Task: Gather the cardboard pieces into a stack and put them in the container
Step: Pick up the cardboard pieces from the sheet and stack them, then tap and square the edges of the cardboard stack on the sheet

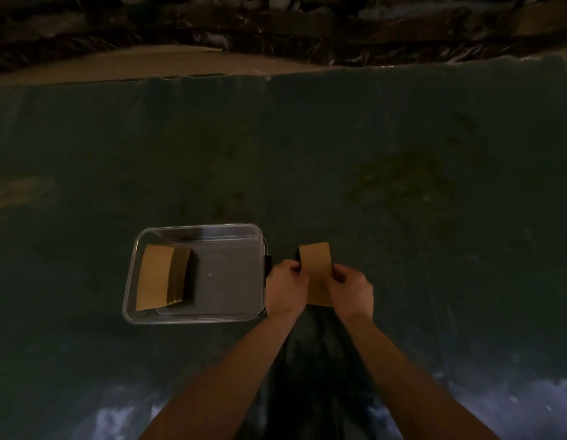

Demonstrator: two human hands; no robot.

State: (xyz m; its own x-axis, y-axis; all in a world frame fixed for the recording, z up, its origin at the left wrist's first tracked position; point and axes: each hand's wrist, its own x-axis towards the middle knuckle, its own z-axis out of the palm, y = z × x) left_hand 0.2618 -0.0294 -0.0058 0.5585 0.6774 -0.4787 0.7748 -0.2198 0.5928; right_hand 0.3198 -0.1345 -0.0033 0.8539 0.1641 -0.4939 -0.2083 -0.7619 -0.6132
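Both hands, left hand (287, 285) and right hand (350, 289), pinch a cardboard stack (317, 273) by its side edges, just right of the clear plastic container (193, 316). Another cardboard stack (155, 277) already leans at the container's left end. Next, I judge: carry this stack left over the rim.

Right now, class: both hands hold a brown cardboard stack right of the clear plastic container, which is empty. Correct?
Not quite. In the head view the clear plastic container already holds a brown cardboard stack; both hands do hold another.
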